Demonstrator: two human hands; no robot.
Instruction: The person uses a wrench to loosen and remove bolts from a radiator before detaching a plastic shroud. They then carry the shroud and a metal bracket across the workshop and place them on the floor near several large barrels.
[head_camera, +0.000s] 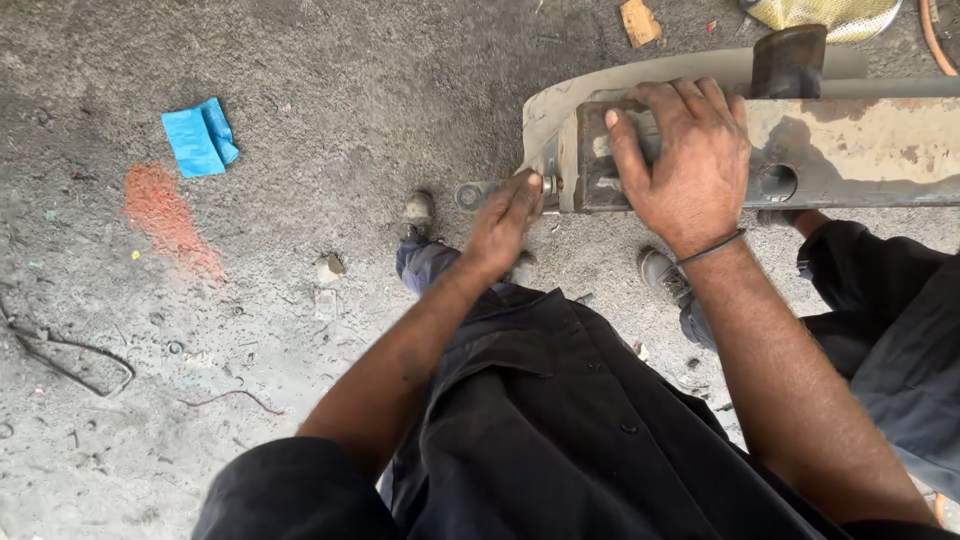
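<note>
Head view: the left hand (505, 220) pinches a spanner (490, 190) on a bolt (548, 185) at the end of a dusty metal beam (850, 150), which juts in from the right above the ground. The right hand (690, 160) lies flat, fingers spread over the beam's end, bracing it. Looks like bolt-turning work; the next turn needs the spanner seated square while the beam is held steady.

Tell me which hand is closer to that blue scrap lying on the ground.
Left. The left hand grips a wrench at the metal beam's end, on the side facing the blue scrap. The right hand lies flat on the beam, farther away.
</note>
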